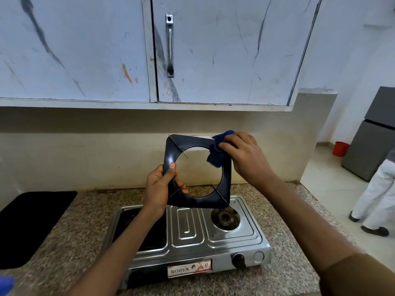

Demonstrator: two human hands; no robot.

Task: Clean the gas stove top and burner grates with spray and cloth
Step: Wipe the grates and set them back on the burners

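Now the left hand (159, 189) pinches the burner grate (198, 174) upright above the gas stove (192, 233), the right hand (245, 157) pressing a blue cloth (217, 154) on its far-right corner; best wipe each prong firmly.

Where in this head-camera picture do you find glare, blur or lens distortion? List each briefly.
Head view: glare glints on the dark burner grate near the left hand and on the steel stove top; the blue object at the bottom-left corner is blurred beyond identifying; wide-angle distortion tilts the cabinet's right edge; the blue cloth under the right hand stays fairly sharp.
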